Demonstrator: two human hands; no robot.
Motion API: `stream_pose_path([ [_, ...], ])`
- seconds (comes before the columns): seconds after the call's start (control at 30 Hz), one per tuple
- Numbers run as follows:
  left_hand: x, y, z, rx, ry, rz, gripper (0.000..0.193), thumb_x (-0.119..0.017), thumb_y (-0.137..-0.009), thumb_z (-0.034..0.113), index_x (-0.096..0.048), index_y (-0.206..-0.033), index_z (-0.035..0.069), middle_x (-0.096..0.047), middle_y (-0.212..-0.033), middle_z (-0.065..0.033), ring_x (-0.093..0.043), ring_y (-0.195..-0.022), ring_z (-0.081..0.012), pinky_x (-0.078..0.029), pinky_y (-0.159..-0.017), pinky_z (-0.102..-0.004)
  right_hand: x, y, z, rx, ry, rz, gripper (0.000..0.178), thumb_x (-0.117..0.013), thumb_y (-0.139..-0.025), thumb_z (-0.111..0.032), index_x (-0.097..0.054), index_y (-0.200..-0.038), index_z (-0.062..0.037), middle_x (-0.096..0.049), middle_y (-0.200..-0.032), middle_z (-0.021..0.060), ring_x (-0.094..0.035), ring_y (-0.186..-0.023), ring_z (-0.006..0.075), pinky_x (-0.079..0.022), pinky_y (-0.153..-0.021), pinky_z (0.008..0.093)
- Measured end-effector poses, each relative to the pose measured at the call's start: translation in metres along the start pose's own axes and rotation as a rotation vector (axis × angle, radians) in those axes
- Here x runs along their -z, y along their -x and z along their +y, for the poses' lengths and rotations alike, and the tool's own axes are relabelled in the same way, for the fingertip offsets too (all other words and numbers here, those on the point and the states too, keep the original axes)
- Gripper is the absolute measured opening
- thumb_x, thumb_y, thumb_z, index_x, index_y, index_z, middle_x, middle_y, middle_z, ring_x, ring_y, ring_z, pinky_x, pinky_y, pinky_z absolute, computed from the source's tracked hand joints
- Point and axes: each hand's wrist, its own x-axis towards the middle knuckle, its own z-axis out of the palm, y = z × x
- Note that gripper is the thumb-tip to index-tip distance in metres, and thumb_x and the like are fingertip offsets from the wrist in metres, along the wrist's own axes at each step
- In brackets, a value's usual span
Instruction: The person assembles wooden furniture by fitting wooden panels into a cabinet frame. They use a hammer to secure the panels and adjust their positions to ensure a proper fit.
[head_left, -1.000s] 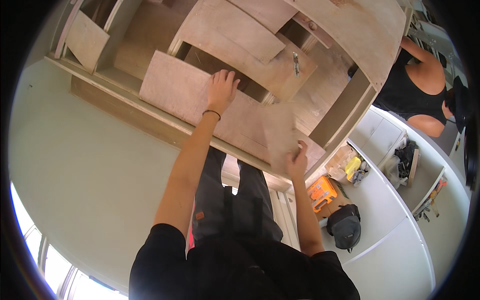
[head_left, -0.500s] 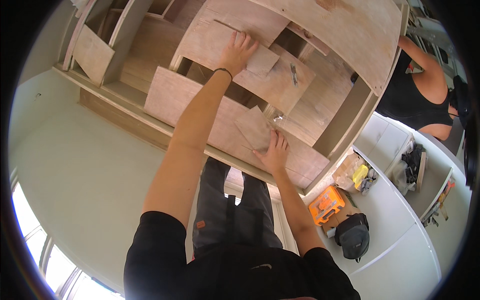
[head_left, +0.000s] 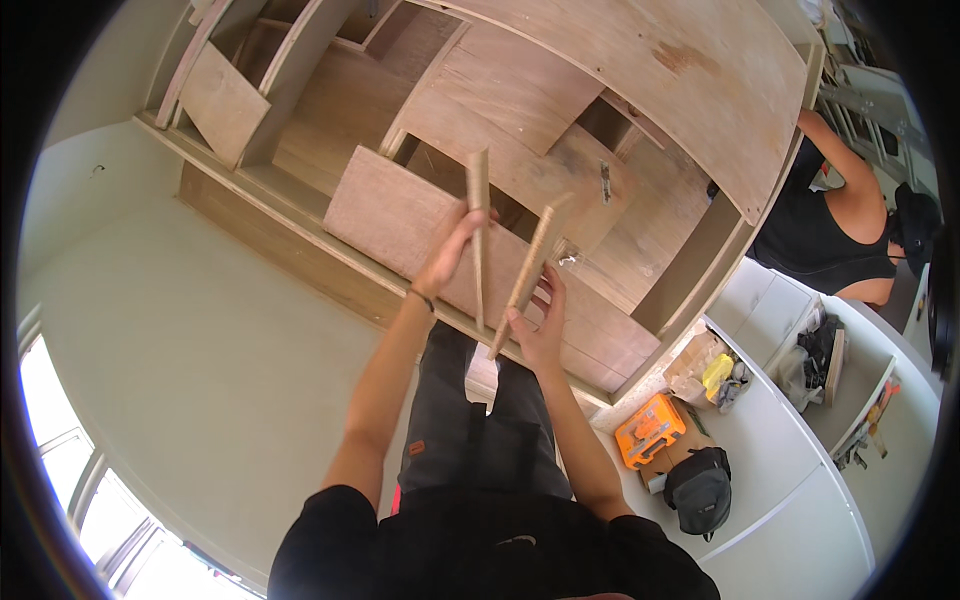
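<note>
My left hand [head_left: 452, 256] is closed on a thin wooden panel [head_left: 479, 200], stood up almost edge-on to me. A second thin wooden panel [head_left: 534, 255] is in my right hand [head_left: 541, 322], its fingers on the far side and thumb on the near side. The two panels stand side by side, tilted and a little apart. Below them a long plywood strip [head_left: 390, 213] lies along the near edge of an unfinished wooden cabinet frame [head_left: 290, 226]. Beyond my hands lies a wide plywood board [head_left: 480, 121] with a slim metal piece [head_left: 605, 183] on it.
A large curved plywood board [head_left: 690, 90] covers the far right of the frame. A small board [head_left: 226, 103] leans in the left compartment. At right a co-worker [head_left: 835, 225] reaches toward the frame. An orange case [head_left: 650, 430] and dark backpack [head_left: 699, 492] sit by white shelving.
Both hands have lifted the small panels that lay flat on the boards and turned them up on edge. My left hand has come nearer to me, beside the right.
</note>
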Motion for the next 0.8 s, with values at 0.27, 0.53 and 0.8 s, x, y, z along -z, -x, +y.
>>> stream_pose_path([
  [0.27,0.002,0.052,-0.051,0.038,0.830,0.193,0.101,-0.028,-0.088,0.083,-0.033,-0.150,0.002,-0.053,-0.137,-0.0230,-0.056,-0.122,-0.0360,-0.047,-0.103,-0.0466,-0.046,-0.034,-0.052,0.316,0.587,-0.199,0.048,-0.081,-0.076,-0.035,-0.066,-0.110,-0.0045,-0.052,-0.130,0.0188,-0.051,-0.117,0.0387,-0.044,-0.098,0.0477],
  [0.53,0.073,0.059,-0.069,0.016,0.953,0.053,0.094,-0.045,-0.087,0.070,-0.032,-0.149,0.000,-0.052,-0.136,-0.0289,-0.057,-0.120,-0.0416,-0.047,-0.102,-0.0534,-0.023,-0.213,0.019,-0.228,0.396,0.084,0.059,-0.078,-0.082,-0.032,-0.057,-0.126,-0.0001,-0.062,-0.123,0.0180,-0.061,-0.109,0.0270,-0.048,-0.092,0.0390],
  [0.8,0.097,0.040,-0.120,0.301,0.613,0.346,0.061,-0.055,-0.087,0.035,-0.049,-0.135,-0.003,-0.060,-0.126,-0.0175,-0.059,-0.113,-0.0287,-0.048,-0.098,-0.0402,0.007,-0.344,0.042,-0.267,-0.189,0.056,0.067,-0.075,-0.085,-0.013,-0.040,-0.141,-0.0019,-0.056,-0.133,0.0123,-0.059,-0.117,0.0268,-0.048,-0.099,0.0434],
])
